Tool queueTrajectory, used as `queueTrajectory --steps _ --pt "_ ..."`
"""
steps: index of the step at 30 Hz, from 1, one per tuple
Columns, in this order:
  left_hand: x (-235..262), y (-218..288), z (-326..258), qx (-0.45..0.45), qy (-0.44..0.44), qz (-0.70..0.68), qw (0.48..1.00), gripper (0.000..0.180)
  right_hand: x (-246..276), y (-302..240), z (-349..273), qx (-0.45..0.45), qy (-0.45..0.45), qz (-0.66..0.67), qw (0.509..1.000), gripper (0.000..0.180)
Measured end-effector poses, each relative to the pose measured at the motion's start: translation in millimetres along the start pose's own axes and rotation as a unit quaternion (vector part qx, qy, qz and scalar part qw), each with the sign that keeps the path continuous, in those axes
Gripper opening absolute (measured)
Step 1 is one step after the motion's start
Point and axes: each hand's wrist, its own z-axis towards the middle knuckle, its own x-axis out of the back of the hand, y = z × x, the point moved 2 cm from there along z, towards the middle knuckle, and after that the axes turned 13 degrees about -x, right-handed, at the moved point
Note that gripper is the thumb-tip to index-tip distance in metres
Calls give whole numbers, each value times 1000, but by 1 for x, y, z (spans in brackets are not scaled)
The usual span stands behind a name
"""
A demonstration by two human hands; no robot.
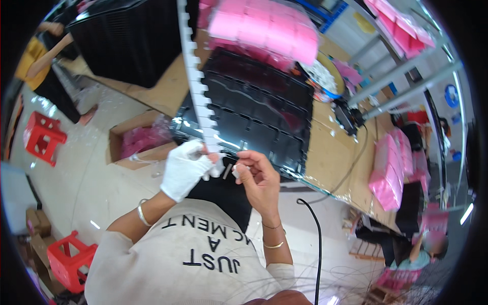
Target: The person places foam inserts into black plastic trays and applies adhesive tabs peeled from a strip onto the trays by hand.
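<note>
- Far left of the grip, a red stool (pixel 42 136) stands on the floor, with an open cardboard box (pixel 138 140) of pink material nearer.
- The left hand (pixel 185 169), in a white glove, has its grip closed on the lower end of a long white toothed strip (pixel 195 76) that runs up and away.
- Just right, the bare right hand (pixel 259 178) pinches a small white piece (pixel 237 170) between fingertips.
- Beyond both hands, a black moulded tray (pixel 259 109) lies on the surface (pixel 333 152).
</note>
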Motion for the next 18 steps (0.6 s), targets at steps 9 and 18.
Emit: queueTrajectory --steps 9,18 --pt "9 -3 -3 -33 -4 34 999 21 -23 -6 26 39 -17 -78 996 11" --pt "21 12 35 -71 70 -10 995 16 -1 -60 62 113 -58 -176 976 6"
